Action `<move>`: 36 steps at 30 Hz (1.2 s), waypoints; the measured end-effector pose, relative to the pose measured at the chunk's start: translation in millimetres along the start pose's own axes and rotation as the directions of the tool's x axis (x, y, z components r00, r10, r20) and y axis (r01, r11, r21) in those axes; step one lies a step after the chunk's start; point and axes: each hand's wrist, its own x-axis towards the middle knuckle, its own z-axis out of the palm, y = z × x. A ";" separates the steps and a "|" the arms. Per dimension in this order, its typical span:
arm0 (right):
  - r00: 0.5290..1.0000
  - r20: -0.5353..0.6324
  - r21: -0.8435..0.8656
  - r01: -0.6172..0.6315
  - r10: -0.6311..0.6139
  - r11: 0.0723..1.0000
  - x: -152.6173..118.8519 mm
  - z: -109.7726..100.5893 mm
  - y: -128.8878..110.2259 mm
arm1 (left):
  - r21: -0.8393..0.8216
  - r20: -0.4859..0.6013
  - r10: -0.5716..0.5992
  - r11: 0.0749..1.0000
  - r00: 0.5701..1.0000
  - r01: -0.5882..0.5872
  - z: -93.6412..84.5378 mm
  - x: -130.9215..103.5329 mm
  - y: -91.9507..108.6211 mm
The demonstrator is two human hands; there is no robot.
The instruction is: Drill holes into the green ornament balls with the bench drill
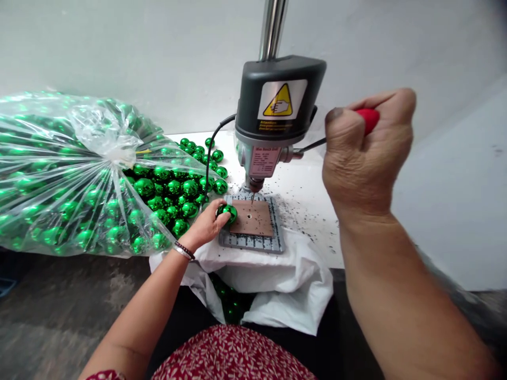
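My left hand (208, 224) holds a shiny green ball (227, 215) at the left edge of the brown board (257, 227), which lies on the drill press's grey slotted base (249, 243). Above the board, the thin drill bit (252, 199) points down near a small pale-rimmed hole, apart from the ball. My right hand (366, 153) is closed around the red knob (369, 121) of the lever, to the right of the dark drill head (279, 100). A yellow warning sticker shows on the drill head.
A clear plastic bag (99, 142) full of green balls fills the left side, with loose balls (217, 155) beside it. Dark shavings lie around the base. A white cloth sack (289, 285) with green balls inside hangs at the front edge. A black cable curves left of the drill.
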 end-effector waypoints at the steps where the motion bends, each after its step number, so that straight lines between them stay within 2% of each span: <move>1: 1.000 -0.001 0.002 0.012 -0.012 1.000 -0.2 0.1 1.5 | 0.046 -0.019 0.025 0.999 1.000 -0.024 3.5 0.8 0.6; 4: 0.998 -0.019 0.008 0.062 -0.062 0.998 -0.8 0.9 5.5 | 0.156 -0.067 0.031 0.988 0.997 -0.021 16.7 1.9 3.2; 10: 0.995 -0.014 0.011 0.096 -0.096 0.995 -1.6 2.0 8.6 | 0.237 -0.208 -0.075 0.963 0.975 0.125 35.9 9.1 2.4; 17: 0.993 -0.031 -0.020 0.113 -0.113 0.993 -1.3 2.4 9.6 | 0.336 -0.292 0.098 0.942 0.951 0.007 28.0 16.7 0.6; 22: 0.997 -0.022 0.020 0.071 -0.071 0.997 -0.7 2.4 6.7 | 0.294 -0.158 0.139 0.952 0.978 -0.088 25.0 44.5 11.9; 26: 0.999 -0.009 0.030 0.031 -0.031 0.999 -0.2 1.0 3.0 | 0.255 0.012 0.133 0.958 0.991 -0.132 24.2 65.8 14.3; 28: 1.000 0.000 0.028 0.019 -0.019 0.999 0.0 0.2 1.2 | 0.232 -0.002 0.115 0.966 0.993 -0.112 22.3 66.9 12.5; 30: 1.000 0.011 0.031 0.009 -0.009 0.999 0.2 -0.5 -0.1 | 0.149 -0.092 0.091 0.986 0.992 -0.077 18.3 62.0 9.6; 32: 1.000 0.021 0.042 0.008 -0.009 0.999 0.4 -1.0 -0.6 | -0.072 -0.126 0.010 0.997 0.992 -0.019 12.3 53.5 6.8; 33: 1.000 0.023 0.046 0.016 -0.017 0.999 0.5 -1.0 -0.5 | -0.224 -0.095 -0.057 0.974 0.994 0.034 9.0 48.8 6.0; 34: 0.999 0.022 0.048 0.026 -0.027 0.999 0.5 -1.0 -0.3 | -0.382 -0.037 -0.126 0.918 0.991 0.102 5.9 44.1 5.7; 36: 0.999 0.006 0.046 0.048 -0.048 0.998 0.4 -0.4 0.1 | -0.639 0.106 -0.229 0.730 0.968 0.243 1.0 35.7 7.2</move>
